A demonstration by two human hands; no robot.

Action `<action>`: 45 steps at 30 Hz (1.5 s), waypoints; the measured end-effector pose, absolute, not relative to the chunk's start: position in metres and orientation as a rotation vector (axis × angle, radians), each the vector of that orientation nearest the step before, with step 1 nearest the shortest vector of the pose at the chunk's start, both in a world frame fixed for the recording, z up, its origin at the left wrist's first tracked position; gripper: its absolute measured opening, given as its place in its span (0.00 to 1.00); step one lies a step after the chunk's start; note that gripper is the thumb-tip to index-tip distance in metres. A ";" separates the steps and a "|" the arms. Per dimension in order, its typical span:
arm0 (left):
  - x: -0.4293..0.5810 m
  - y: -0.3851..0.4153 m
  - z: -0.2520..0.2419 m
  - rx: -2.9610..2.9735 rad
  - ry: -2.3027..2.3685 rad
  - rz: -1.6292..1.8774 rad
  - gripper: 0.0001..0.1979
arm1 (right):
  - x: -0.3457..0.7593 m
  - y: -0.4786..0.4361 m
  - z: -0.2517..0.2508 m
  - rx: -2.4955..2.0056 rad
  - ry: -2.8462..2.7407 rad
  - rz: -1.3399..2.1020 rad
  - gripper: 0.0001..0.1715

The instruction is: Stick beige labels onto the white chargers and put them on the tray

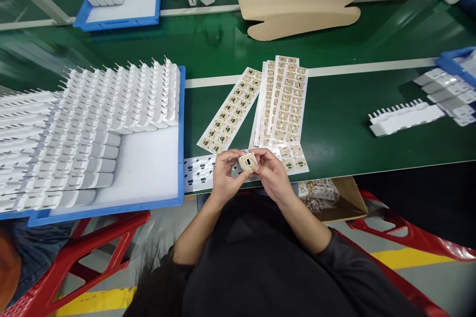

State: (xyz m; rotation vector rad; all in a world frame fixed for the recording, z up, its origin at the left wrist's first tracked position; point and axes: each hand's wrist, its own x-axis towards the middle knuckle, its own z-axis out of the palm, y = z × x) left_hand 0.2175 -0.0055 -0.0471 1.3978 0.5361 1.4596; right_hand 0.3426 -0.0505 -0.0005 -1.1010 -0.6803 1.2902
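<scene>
Above the near edge of a smooth green table (334, 109), the left hand (226, 176) and the right hand (273, 176) are facing each other closely, and both are gripping one small white rounded block with a tan face and a black rectangle (248, 161). The left hand is pressing one side and the right hand is pressing the opposite side, so the tan face is pointing upward, probably for easy viewing and fine control. Its underside is hiding from the camera. Below the hands, a flat white sheet with small dark marks (199, 172) is lying along the edge. Beyond them, several long white strips with rows of tan labels (286, 104) are overlapping like a fan, perhaps for being within easy reach. At the left, a shallow blue plastic tray with a white floor (182, 148) is holding many white blocks with thin pins (100, 124) in tight rows, pins upward, seemingly so that they are supporting one another
</scene>
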 end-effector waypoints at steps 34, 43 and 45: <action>0.219 -0.006 -0.050 1.502 0.598 1.409 0.25 | 0.382 -0.051 0.021 -1.365 -1.715 0.358 0.06; 0.219 -0.004 -0.047 1.442 0.671 1.375 0.24 | 0.407 -0.123 -0.002 -1.220 -1.812 1.106 0.05; 0.219 -0.004 -0.047 1.449 0.652 1.375 0.24 | 0.435 -0.147 -0.024 -1.381 -1.671 1.427 0.09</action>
